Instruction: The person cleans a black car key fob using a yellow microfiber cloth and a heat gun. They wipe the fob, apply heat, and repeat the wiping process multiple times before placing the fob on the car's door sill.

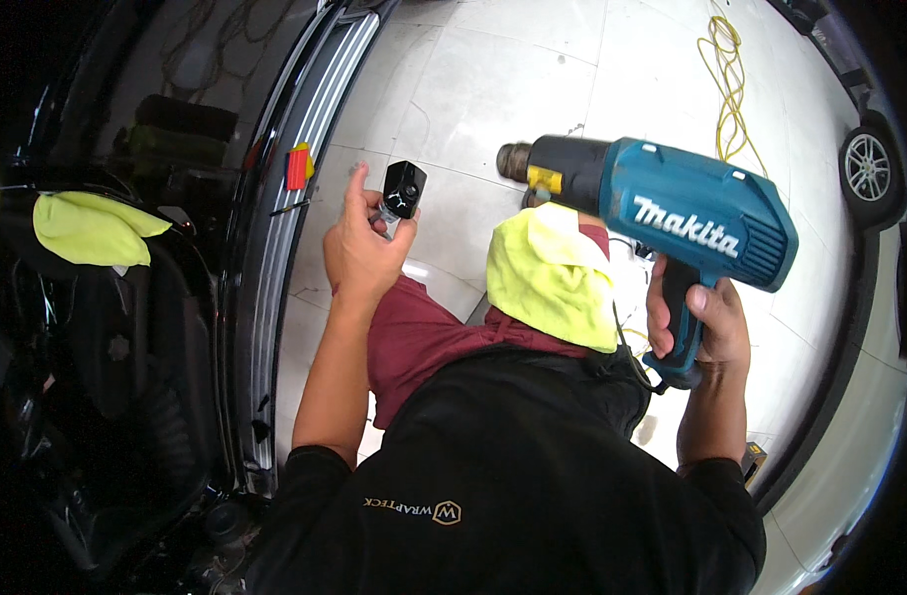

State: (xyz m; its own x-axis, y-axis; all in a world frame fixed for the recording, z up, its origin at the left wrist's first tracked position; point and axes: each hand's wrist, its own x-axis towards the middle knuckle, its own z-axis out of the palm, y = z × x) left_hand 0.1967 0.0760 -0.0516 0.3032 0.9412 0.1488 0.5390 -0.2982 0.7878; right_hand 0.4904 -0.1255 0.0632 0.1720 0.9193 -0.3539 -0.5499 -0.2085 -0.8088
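Note:
My right hand [706,322] is wrapped around the handle of a teal and black heat gun [696,203]. Its metal nozzle points left, toward my other hand, with a gap between them. Between the thumb and fingers of my left hand [369,243] is a small glossy black piece [404,188] with a silvery lower part; its exact kind does not show. The left index finger sticks up beside it. A yellow-green cloth [553,273] lies over my lap, below the heat gun's nozzle.
On the left, a black car's sill [280,258] carries a red and yellow squeegee-like tool [298,167] and a thin dark tool [290,207]. Another yellow-green cloth [92,228] hangs farther left. A yellow cable [726,79] lies coiled on the tiled floor [493,89]. A car wheel [867,164] stands at far right.

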